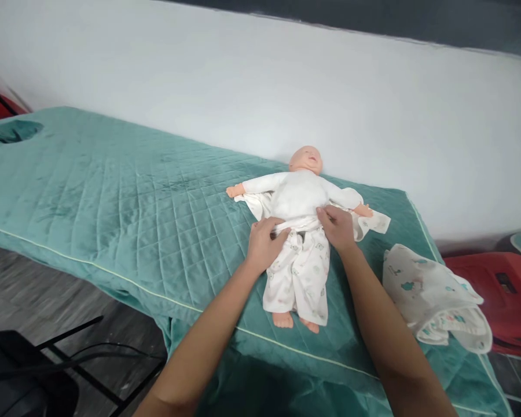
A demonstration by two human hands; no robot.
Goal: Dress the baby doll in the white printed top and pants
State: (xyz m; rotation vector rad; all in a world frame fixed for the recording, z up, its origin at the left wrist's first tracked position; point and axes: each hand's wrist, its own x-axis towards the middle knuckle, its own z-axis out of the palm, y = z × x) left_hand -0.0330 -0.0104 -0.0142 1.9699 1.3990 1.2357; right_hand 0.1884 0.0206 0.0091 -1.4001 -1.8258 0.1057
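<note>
A baby doll point(301, 194) lies on its back with its arms spread and its head toward the wall. White printed trousers point(297, 272) cover its legs, and its bare feet stick out at the hems. At the left of the waist, my left hand point(267, 240) pinches the waistband between thumb and fingers. My right hand point(336, 226) is closed on the waistband at the other side. Under the doll's arms and back lies a spread printed baby shirt point(373, 221), its middle hidden by the body.
A green quilted cover point(156, 214) lies over the bed, which has a face hole point(13, 132) at the far left. Folded printed cloth point(429, 289) rests by the right edge. Beyond it is a red case point(499, 284). The white wall point(200, 75) borders the back; a black chair point(21, 370) stands lower left.
</note>
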